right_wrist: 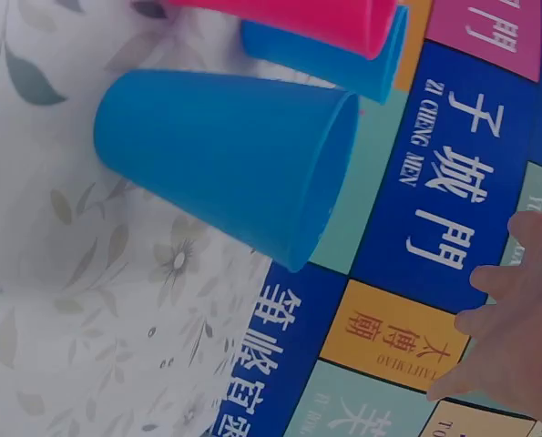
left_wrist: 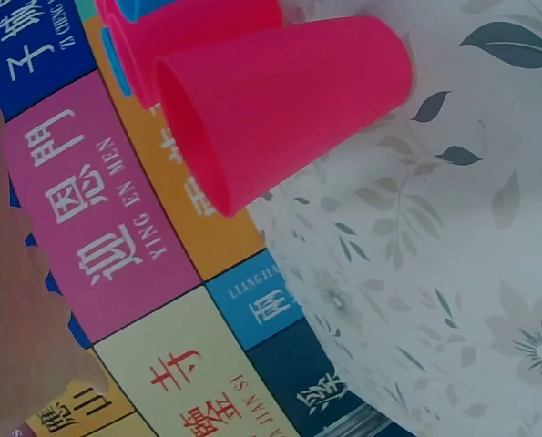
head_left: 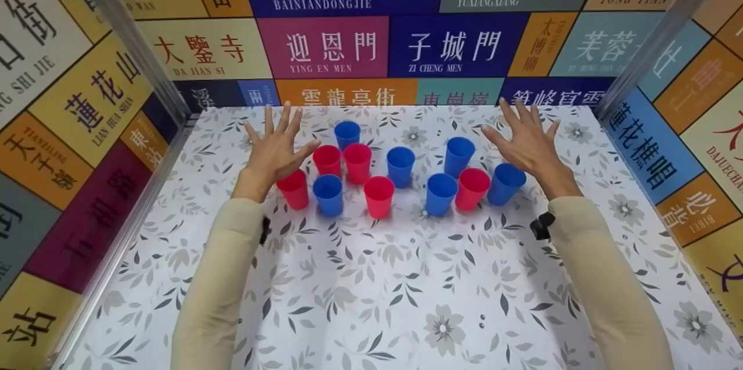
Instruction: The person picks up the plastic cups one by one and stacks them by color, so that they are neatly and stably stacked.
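Observation:
Several red and blue plastic cups stand mouth up, loosely grouped on the table. My left hand (head_left: 275, 146), fingers spread wide, is raised at the group's left side. Nearest to it are a red cup (head_left: 292, 190) and another red cup (head_left: 327, 160); the left wrist view shows a red cup (left_wrist: 289, 109) close up. On the other side my right hand (head_left: 527, 140) is also spread, holding nothing, near a blue cup (head_left: 506, 184). That side also has a red cup (head_left: 472, 190) and a blue cup (head_left: 460, 156). Between the hands are a blue cup (head_left: 400, 166) and a red cup (head_left: 379, 197).
A white tablecloth (head_left: 348, 300) with grey leaves and flowers covers the table. Behind it rises a back wall (head_left: 325, 47) of coloured street-sign panels. Similar panels line the left side (head_left: 87, 97) and right side (head_left: 685, 143), with clear upright edges at the corners.

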The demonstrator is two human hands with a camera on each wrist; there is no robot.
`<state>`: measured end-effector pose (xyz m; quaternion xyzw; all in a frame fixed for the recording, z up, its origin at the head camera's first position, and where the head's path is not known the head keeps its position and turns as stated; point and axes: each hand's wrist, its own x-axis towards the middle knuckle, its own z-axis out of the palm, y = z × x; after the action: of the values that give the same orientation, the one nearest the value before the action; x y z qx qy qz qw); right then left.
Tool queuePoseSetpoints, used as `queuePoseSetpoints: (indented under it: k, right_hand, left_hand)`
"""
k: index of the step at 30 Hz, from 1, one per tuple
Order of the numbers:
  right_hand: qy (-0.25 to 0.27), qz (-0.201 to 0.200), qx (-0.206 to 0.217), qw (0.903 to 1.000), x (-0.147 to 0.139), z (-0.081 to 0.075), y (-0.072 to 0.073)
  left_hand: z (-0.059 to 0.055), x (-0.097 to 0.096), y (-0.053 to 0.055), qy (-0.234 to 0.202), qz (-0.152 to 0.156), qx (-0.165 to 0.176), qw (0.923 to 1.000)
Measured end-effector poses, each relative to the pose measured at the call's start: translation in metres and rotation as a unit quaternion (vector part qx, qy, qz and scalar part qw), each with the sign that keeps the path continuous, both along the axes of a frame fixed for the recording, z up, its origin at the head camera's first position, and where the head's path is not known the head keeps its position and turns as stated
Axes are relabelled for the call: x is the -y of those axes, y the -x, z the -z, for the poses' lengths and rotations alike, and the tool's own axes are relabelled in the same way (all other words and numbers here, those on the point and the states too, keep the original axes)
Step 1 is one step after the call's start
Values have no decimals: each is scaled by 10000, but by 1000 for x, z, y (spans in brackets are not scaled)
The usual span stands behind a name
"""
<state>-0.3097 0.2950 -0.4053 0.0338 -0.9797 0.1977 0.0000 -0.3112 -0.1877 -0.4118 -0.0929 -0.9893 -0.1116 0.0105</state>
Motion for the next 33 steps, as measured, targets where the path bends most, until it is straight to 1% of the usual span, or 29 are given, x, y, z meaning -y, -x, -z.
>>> queuePoseSetpoints:
  k: [4,7,11,14,16,18,20,23,26,27,28,29,32,33]
  right_hand:
    - [382,-4,-112,9992,-1,-1,-10]
    - [703,-13,-190,9973,-3,-1,-20]
    - [1060,13,-339,9938,-5,0,-31]
    - [1400,-27,-500,9889,-5,3,-38]
    - [1686,-72,-602,9838,-4,5,-42]
    - [2005,-64,-635,9776,-3,7,-47]
    - [2354,-35,-673,9695,-2,12,-51]
    - [2865,25,-738,9552,1,18,-58]
    - [3424,-39,-1007,9341,7,23,-64]
    - [3610,-56,-1107,9260,10,24,-66]
    - [3801,-68,-1203,9171,12,25,-68]
    - [3992,-57,-1298,9076,15,27,-70]
    - [4591,63,-1534,8750,22,36,-74]
    - [4743,128,-1603,8655,24,39,-75]
  left_hand:
    - [-5,5,-3,-173,79,54,9998]
    - [-11,10,-7,-347,111,51,9993]
    - [-18,18,-13,-677,231,58,9974]
    - [-16,23,-21,-989,281,37,9947]
    - [-13,27,-27,-1247,205,7,9920]
    - [-8,30,-34,-1630,123,-58,9865]
    - [-1,32,-42,-2061,42,-103,9785]
    - [10,36,-51,-2716,-43,-153,9623]
    - [21,38,-58,-3265,-195,-183,9448]
    - [25,38,-60,-3453,-242,-224,9379]
    - [29,37,-61,-3637,-301,-261,9307]
    - [33,37,-63,-3865,-335,-302,9212]
    - [48,35,-65,-4533,-397,-398,8896]
    - [53,35,-65,-4715,-427,-412,8799]
